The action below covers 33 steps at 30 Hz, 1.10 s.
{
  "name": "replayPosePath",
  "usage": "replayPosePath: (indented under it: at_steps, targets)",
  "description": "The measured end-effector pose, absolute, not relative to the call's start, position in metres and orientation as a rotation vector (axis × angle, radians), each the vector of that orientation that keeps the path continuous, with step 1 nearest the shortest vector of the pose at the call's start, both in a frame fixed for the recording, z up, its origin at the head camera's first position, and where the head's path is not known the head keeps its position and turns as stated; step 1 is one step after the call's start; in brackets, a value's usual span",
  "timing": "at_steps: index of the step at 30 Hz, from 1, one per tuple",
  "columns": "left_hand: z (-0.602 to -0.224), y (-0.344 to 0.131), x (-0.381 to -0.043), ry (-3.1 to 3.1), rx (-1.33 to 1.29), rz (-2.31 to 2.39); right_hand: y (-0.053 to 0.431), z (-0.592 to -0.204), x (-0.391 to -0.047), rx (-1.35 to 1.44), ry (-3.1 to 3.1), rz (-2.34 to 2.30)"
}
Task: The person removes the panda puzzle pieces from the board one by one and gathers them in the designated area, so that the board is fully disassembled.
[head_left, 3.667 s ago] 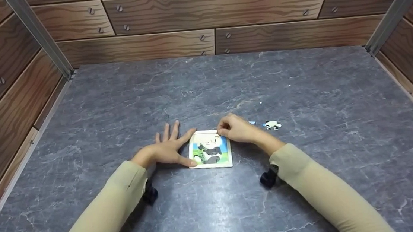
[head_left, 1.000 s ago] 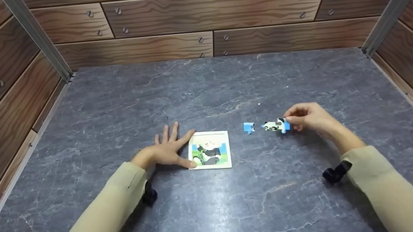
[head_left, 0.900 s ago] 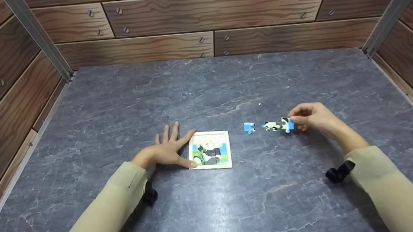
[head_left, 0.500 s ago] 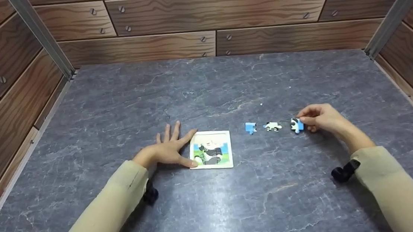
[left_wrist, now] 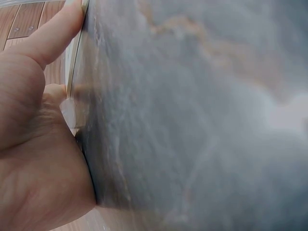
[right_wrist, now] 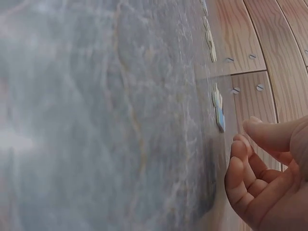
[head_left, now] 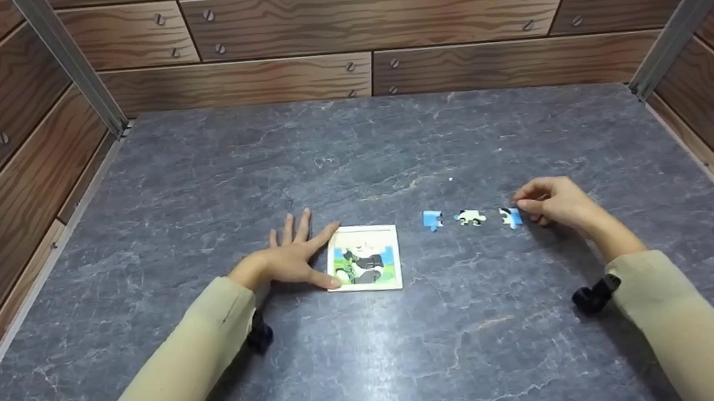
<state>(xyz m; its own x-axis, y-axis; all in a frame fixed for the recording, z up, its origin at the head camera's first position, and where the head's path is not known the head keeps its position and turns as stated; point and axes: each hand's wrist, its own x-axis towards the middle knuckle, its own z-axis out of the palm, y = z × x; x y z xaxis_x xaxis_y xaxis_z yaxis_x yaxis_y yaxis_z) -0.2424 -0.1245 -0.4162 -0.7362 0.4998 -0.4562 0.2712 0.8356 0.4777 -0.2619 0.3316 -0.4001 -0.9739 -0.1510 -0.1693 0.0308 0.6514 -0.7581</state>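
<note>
My left hand (head_left: 288, 261) lies spread at the left side of a panda jigsaw puzzle (head_left: 365, 261) in a pale square frame. Its thumb rests on the lower left corner and its index finger touches the upper left. In the left wrist view the frame (left_wrist: 73, 60) shows edge-on. My right hand (head_left: 554, 202) hovers with loosely bent fingers just right of a blue, black and white puzzle piece (head_left: 510, 217). The right wrist view has that piece (right_wrist: 219, 113) flat on the table, apart from the fingertips (right_wrist: 239, 147). The puzzle's top strip shows bare pale backing.
Left of that piece, a white-and-black puzzle piece (head_left: 470, 218) and a blue puzzle piece (head_left: 433, 220) lie in a row on the grey marbled table (head_left: 352, 149). Wood-patterned walls (head_left: 373, 18) border the back and sides. Each wrist wears a black camera (head_left: 593, 296).
My right hand went from the puzzle's upper right corner to the right with the blue, black and white piece, laid it at the row's end and let go. My left hand stayed put.
</note>
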Motion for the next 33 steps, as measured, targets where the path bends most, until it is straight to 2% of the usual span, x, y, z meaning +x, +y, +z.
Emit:
replayPosePath:
  at_steps: [33]
  targets:
    - [-0.416,-0.123,-0.242,2.445,0.567,0.472,0.193,-0.402,-0.246,-0.432,2.338,-1.474]
